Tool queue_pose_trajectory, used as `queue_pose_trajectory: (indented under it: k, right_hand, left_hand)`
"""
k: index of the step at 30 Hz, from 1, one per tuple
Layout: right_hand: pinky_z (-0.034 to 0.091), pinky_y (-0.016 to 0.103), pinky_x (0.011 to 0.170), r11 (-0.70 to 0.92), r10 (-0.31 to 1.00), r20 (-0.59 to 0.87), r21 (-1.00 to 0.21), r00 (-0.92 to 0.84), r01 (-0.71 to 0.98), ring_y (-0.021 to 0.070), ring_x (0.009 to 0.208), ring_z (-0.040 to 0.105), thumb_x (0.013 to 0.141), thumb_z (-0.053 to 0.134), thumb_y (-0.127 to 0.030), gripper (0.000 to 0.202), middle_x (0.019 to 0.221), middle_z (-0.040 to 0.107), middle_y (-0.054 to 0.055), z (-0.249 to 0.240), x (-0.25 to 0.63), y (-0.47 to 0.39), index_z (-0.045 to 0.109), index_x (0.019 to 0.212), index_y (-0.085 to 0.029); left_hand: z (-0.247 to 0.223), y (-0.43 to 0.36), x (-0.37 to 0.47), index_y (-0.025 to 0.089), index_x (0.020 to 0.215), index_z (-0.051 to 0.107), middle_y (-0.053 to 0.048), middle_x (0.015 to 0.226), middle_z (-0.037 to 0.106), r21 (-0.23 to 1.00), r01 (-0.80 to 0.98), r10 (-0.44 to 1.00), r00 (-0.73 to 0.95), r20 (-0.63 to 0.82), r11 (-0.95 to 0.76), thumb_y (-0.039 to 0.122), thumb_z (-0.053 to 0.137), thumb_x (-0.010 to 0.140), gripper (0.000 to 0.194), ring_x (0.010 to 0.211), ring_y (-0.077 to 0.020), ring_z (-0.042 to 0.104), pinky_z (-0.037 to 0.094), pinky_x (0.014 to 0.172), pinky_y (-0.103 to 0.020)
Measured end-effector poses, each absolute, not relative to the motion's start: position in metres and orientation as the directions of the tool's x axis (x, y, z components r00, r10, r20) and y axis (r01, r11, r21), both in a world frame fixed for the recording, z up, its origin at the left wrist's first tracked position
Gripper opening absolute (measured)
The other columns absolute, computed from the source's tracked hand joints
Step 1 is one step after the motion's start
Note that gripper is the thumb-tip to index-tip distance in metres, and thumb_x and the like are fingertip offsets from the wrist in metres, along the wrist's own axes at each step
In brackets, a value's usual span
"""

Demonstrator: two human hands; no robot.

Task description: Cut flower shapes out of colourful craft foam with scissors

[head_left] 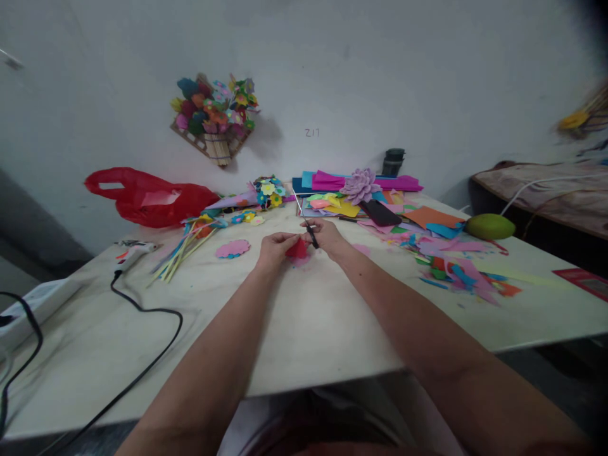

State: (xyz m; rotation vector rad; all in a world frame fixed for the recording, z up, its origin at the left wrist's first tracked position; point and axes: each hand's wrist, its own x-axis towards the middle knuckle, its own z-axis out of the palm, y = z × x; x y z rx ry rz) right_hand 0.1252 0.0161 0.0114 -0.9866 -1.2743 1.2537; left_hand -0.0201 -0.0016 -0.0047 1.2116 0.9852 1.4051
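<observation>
Near the middle of the table, my left hand (277, 247) pinches a small piece of red paper (297, 249). Close on its right, my right hand (325, 238) is closed round the black handle of a pair of scissors (310, 229). The blades point up and away from me. Beneath the red paper a pink patch shows on the table, partly hidden by it. To the left lies a pink scalloped paper piece (232, 249) with blue under its edge. Another pink piece (361, 249) is half covered by my right wrist.
On the left are a glue gun (137, 256) with its black cord, a power strip (40, 307) and a red plastic bag (147, 199). Paper scraps (460, 269), a phone (380, 213) and a green fruit (490, 226) lie to the right. A purple paper flower (361, 185) sits behind.
</observation>
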Motion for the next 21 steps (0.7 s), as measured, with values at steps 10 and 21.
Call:
queue_pose_trajectory:
  k: [10,21]
  right_hand:
    - [0.039,0.019,0.044,0.076,0.993,0.086,-0.989,-0.076,-0.125,0.0090,0.040,0.053,0.060,0.067,-0.005,0.027,0.047,0.056,-0.008,0.0152,0.1202,0.0111,0.059,0.083,-0.016]
    - [0.044,0.021,0.049,0.076,0.997,0.073,-0.990,0.029,-0.118,0.0092,0.041,0.051,0.063,0.065,-0.003,0.024,0.046,0.052,-0.009,0.0160,0.1175,0.0121,0.059,0.081,-0.017]
  left_hand:
    - [-0.0068,0.0008,-0.0177,0.013,0.063,0.071,-0.005,0.058,0.068,0.970,-0.118,0.976,-0.074,0.206,-0.214,0.035,0.084,0.051,0.028,0.053,-0.0148,0.059,0.047,0.055,-0.027]
    - [-0.0053,0.0003,-0.0171,0.013,0.066,0.066,-0.006,0.061,0.068,0.967,-0.227,0.991,-0.090,0.096,-0.114,0.035,0.087,0.052,0.034,0.054,-0.0157,0.061,0.048,0.055,-0.027]
